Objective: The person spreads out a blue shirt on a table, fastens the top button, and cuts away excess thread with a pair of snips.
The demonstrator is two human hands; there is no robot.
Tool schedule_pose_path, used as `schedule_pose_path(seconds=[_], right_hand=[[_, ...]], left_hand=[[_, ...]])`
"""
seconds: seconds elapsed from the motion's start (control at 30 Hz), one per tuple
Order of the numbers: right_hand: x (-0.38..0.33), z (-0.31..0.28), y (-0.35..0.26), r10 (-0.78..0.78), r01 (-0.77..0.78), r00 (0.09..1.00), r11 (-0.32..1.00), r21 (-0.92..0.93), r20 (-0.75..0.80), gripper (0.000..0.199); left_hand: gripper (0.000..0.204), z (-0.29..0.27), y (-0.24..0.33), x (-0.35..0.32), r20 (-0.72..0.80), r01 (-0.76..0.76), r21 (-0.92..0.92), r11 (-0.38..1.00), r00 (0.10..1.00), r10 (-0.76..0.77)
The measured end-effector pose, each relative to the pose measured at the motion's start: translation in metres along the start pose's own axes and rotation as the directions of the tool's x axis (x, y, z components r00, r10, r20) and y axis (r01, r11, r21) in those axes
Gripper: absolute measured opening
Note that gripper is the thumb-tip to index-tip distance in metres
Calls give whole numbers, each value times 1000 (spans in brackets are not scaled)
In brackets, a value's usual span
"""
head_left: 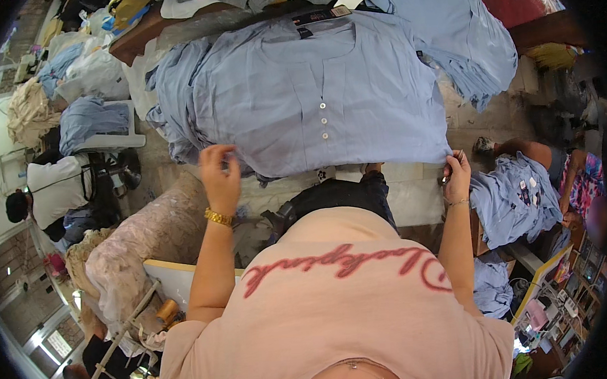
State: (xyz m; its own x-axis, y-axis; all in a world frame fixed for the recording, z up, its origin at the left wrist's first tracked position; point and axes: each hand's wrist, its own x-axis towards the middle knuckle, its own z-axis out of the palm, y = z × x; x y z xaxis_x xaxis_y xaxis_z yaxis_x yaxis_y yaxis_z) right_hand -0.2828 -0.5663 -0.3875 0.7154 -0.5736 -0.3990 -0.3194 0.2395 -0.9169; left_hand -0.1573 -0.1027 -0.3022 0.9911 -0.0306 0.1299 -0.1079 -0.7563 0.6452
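Note:
A light blue button-front shirt (312,98) lies spread flat on a pile of the same shirts, collar away from me. My left hand (219,174), with a gold bracelet on the wrist, pinches the hem at its near left corner. My right hand (457,173) grips the near right corner of the hem. Both arms reach forward over my pink top (338,305).
More blue shirts (460,20) are heaped at the back right, and another stack (512,197) lies beside a seated person on the right. A person in white (53,187) sits at left. A pale lace fabric pile (140,248) lies near my left arm.

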Motion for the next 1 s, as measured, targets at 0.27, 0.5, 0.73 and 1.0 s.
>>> schedule_pose_path(seconds=[0.27, 0.5, 0.73, 1.0], right_hand=[[-3, 3, -20, 13, -11, 1000, 991, 130, -14, 4], [1, 0, -19, 50, -51, 998, 999, -1, -33, 10], [-57, 61, -98, -98, 81, 975, 993, 89, 199, 15], [-158, 144, -264, -616, -179, -309, 786, 591, 725, 26]], left_hand=[[27, 55, 64, -23, 926, 899, -340, 275, 371, -66], [29, 74, 43, -11, 995, 986, -95, -135, 98, 11], [27, 103, 50, -32, 915, 806, -389, -447, 280, -291], [22, 119, 67, -28, 785, 689, -606, -398, 436, -439]])
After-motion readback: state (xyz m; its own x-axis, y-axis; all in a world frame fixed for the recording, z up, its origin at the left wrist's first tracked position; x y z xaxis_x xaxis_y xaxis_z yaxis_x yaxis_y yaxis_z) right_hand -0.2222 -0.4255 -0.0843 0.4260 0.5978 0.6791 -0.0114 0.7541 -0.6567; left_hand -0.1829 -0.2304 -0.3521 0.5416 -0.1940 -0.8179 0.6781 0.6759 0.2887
